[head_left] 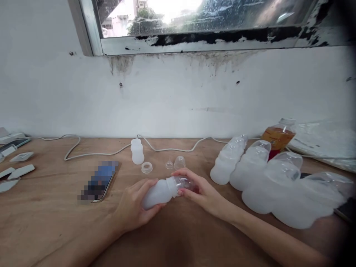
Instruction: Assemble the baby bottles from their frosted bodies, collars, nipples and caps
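Left hand [135, 205], just below the centre of the frame, is curled around the frosted body of a bottle [155, 194], thumb on the near side and fingers over the far side. Right hand [204, 191], just right of it, is closed on the clear cap [185, 182] at the bottle's other end, fingertips near the white collar [172, 186]. The bottle is tilted, its cap end toward the right of the frame. Above the hands, around the middle of the frame, a small white bottle body [137, 152] stands upright, with a translucent ring [147, 167] just beside its base; further right sit a small clear dome-shaped piece [169, 164] and a loose clear cap [180, 162]. At the lower right, a group of capped frosted bottles [258, 194] leans toward the upper right, with an orange drink bottle [279, 136] behind them. Left of the hands lies a phone [101, 180], its screen pixelated; pale flat pieces [22, 171] lie at the left edge. A white cable [94, 155] winds across the wooden tabletop [55, 222] near the wall [167, 89], beneath a stained window frame [116, 45] along the top.
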Tool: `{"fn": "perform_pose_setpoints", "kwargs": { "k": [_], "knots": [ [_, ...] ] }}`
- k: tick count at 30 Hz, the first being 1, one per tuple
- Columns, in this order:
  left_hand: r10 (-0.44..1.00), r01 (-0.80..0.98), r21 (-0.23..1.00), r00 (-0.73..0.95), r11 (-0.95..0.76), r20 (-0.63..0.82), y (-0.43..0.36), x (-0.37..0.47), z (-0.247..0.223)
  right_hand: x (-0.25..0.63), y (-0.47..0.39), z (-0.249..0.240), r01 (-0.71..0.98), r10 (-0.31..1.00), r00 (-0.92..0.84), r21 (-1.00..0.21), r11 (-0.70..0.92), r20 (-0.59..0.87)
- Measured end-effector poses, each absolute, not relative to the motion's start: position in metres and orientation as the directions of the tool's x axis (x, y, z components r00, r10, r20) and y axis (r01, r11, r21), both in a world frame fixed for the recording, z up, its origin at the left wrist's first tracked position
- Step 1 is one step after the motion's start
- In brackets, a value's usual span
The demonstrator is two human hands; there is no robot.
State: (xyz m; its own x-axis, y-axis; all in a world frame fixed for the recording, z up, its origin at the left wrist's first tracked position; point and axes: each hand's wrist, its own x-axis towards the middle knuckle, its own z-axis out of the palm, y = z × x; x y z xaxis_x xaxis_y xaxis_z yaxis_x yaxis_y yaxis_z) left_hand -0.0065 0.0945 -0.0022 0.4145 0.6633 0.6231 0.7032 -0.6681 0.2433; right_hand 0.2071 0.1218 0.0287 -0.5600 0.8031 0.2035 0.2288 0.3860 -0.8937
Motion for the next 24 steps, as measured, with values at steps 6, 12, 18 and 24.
{"fn": "perform_pose_setpoints", "kwargs": {
  "k": [6,12,18,24],
  "knots": [
    [0.765,0.715,0.349,0.404,-0.606,0.501,0.085,-0.001,0.009,0.208,0.119,0.029,0.335,0.793,-0.570,-0.822,0.461,0.213],
    [0.804,0.701,0.413,0.421,-0.582,0.420,0.093,-0.002,0.019,0.212,0.121,0.041,0.389,0.778,-0.549,-0.730,0.562,0.307],
    [0.822,0.712,0.418,0.438,-0.564,0.364,0.094,-0.006,0.018,0.215,0.124,0.043,0.382,0.764,-0.567,-0.724,0.574,0.307],
    [0.844,0.720,0.445,0.413,-0.532,0.341,0.090,0.000,0.024,0.214,0.124,0.041,0.372,0.770,-0.580,-0.755,0.540,0.265]
  ]
}}
